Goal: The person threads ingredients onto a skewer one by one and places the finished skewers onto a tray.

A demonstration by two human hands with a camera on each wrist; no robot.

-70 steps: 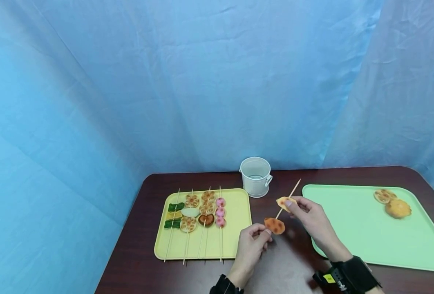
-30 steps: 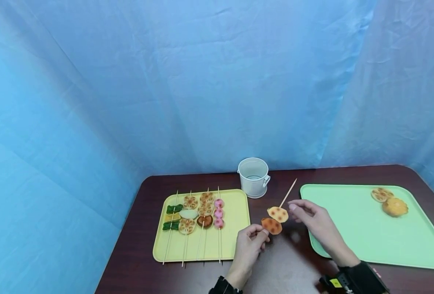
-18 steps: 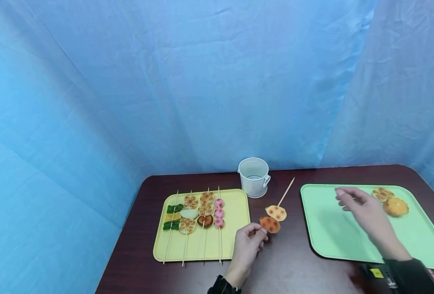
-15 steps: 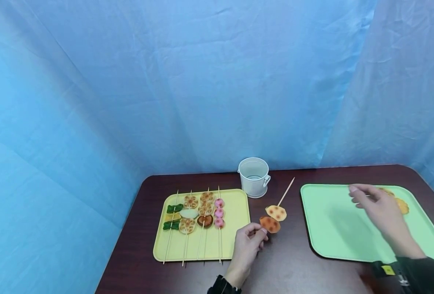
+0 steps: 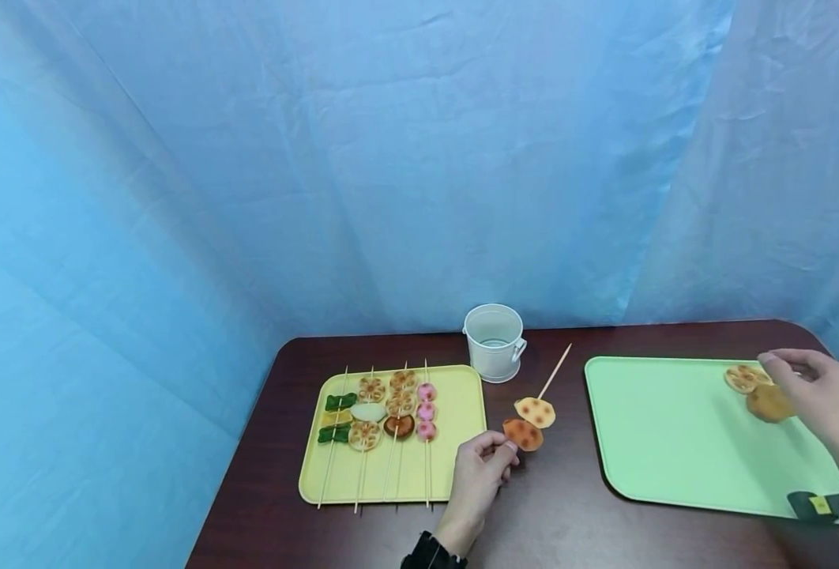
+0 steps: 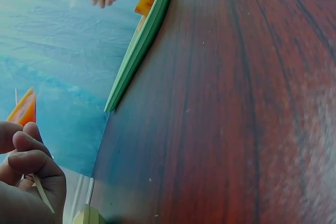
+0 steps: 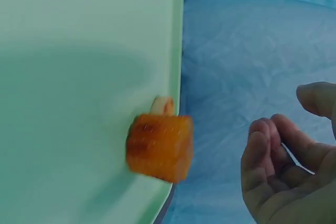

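Observation:
My left hand (image 5: 478, 478) pinches a bamboo skewer (image 5: 556, 370) with two spotted slices threaded on it. The lower slice (image 5: 522, 435) is orange-brown and sits at the fingertips; the upper slice (image 5: 536, 412) is paler. In the left wrist view the skewer's blunt end pokes out below the curled fingers. My right hand (image 5: 828, 399) hovers over the right side of the green tray (image 5: 675, 442), thumb apart from the loosely bent fingers, holding nothing. Just beside it a chunk of corn (image 7: 160, 148) lies on that tray, with a lotus root slice (image 5: 744, 378) behind.
A yellow tray (image 5: 462, 379) on the left bears several loaded skewers: green pieces, lotus root slices, a mushroom (image 5: 399, 427) and pink balls (image 5: 427, 411). A small white bucket (image 5: 494, 344) stands at the back of the dark table (image 5: 547, 514), before a blue curtain.
My right hand let go of the pale slice on the skewer and moved right, across the green tray to the corn. The left hand stayed nearly still with the skewer.

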